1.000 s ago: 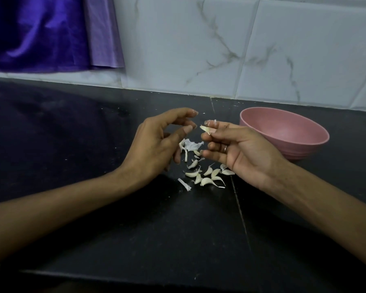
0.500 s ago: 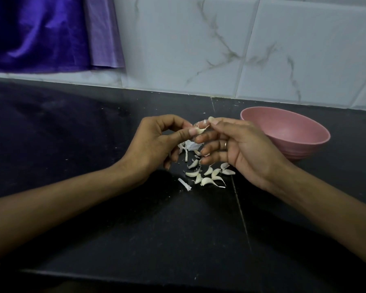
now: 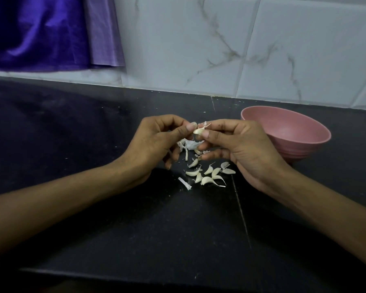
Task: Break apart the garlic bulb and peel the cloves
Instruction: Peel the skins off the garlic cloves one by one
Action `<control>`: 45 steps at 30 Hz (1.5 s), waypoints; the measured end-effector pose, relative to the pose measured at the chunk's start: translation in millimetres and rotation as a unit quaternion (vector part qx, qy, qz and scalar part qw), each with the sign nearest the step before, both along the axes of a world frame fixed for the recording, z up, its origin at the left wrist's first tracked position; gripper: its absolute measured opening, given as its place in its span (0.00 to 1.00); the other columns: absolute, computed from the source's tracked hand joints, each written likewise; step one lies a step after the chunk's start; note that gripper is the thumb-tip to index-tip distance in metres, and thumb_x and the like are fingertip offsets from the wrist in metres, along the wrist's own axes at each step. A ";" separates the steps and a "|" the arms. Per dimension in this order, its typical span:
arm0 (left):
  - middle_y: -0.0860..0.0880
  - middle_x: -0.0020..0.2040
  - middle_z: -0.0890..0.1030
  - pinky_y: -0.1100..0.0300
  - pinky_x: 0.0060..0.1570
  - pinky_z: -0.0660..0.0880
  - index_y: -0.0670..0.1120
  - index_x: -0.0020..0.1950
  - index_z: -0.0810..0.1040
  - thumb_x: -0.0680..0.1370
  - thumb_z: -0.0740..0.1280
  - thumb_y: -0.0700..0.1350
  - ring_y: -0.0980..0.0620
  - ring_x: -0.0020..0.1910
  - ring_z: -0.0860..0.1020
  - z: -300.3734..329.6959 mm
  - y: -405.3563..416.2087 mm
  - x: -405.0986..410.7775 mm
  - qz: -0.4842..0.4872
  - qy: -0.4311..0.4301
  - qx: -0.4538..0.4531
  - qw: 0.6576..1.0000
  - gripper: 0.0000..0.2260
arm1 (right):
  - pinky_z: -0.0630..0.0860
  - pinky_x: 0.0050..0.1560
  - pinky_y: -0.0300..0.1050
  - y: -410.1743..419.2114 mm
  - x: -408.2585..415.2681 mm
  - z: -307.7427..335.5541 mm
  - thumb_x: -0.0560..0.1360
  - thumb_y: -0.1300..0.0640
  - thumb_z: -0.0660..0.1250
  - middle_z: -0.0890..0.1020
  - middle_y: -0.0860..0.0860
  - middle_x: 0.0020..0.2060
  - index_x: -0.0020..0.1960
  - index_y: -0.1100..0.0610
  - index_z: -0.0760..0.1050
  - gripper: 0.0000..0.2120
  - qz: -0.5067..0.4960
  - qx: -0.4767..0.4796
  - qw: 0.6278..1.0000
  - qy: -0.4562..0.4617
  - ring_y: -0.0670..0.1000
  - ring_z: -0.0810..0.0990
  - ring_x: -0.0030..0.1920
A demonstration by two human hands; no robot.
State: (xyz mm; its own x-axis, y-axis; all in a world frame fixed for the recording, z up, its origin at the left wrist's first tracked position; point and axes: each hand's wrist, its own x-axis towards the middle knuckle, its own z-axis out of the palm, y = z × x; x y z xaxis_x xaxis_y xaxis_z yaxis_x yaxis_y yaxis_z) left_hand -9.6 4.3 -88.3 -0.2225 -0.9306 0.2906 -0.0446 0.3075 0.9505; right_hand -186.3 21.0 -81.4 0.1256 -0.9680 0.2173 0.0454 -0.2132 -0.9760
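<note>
A small garlic clove [image 3: 199, 130] is held above the black counter, pinched from both sides. My left hand [image 3: 156, 142] grips it with thumb and forefinger, and my right hand [image 3: 237, 144] pinches its other end. Thin skin [image 3: 205, 124] sticks up from the clove. Below the hands lies a crumpled piece of white garlic skin [image 3: 189, 144]. Several loose cloves [image 3: 209, 174] are scattered on the counter in front of my hands, with a short stem piece [image 3: 184, 183] to their left.
A pink bowl [image 3: 317, 142] stands on the black counter [image 3: 93, 144] just right of my right hand. A tiled wall [image 3: 220, 49] runs along the back, with purple cloth [image 3: 40, 32] hanging at the upper left. The counter's front edge [image 3: 135, 280] is near me.
My left hand, apart from the clove a second ago, has closed in and taken hold of it. Both hands now pinch the clove together; the right hand has turned slightly.
</note>
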 end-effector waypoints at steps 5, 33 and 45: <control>0.52 0.31 0.80 0.65 0.18 0.65 0.39 0.46 0.79 0.74 0.70 0.47 0.56 0.21 0.69 1.1 0.8 -1.1 -0.010 0.003 0.023 1.000 0.11 | 0.82 0.37 0.43 0.5 -0.5 0.0 0.74 0.66 0.70 0.84 0.61 0.42 0.52 0.68 0.80 0.08 -0.011 0.001 1.000 0.003 0.52 0.83 0.37; 0.49 0.30 0.75 0.65 0.17 0.65 0.40 0.45 0.79 0.71 0.72 0.46 0.56 0.20 0.69 -1.6 0.6 -1.8 0.008 0.004 0.007 1.000 0.10 | 0.83 0.41 0.43 4.6 2.0 -0.2 0.73 0.68 0.70 0.85 0.61 0.40 0.50 0.71 0.79 0.08 -0.010 0.055 0.998 -0.041 0.54 0.85 0.38; 0.50 0.26 0.75 0.66 0.17 0.65 0.41 0.44 0.79 0.69 0.72 0.48 0.56 0.20 0.69 -2.2 0.3 -1.9 0.013 0.008 -0.002 1.000 0.11 | 0.83 0.41 0.43 5.9 2.9 0.1 0.73 0.68 0.70 0.85 0.61 0.40 0.51 0.71 0.79 0.08 -0.011 0.057 0.997 -0.044 0.53 0.85 0.39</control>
